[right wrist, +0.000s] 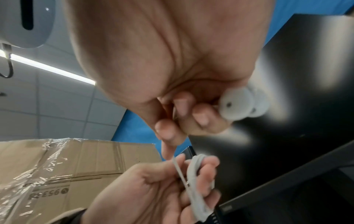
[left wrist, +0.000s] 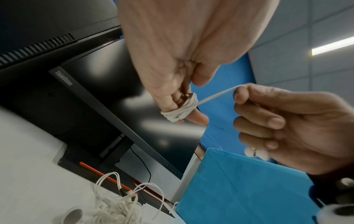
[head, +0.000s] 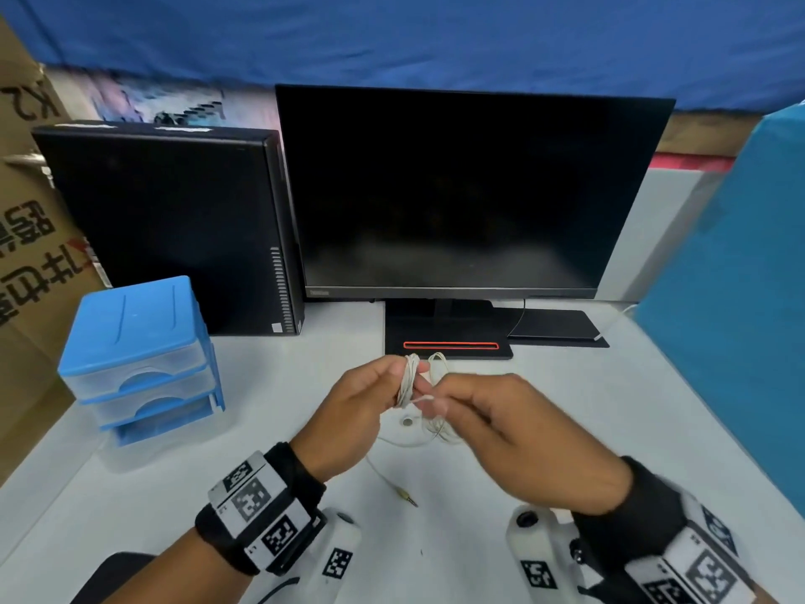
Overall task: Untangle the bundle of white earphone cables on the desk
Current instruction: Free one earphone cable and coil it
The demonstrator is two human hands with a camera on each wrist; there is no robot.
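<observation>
While white earphone cable (left wrist: 179,112) coiled round left hand (head: 353,411) fingertips, one strand pinched taut by curled right hand (head: 514,433) with earbuds (right wrist: 243,104) tucked below its fingers, loose tangle (left wrist: 118,207) on desk (head: 610,429) beneath: likely to knot tighter if pulled hard.

White earphone cable (head: 407,381) coiled round fingers; loose tangle (left wrist: 118,207) lies on the desk below.
</observation>
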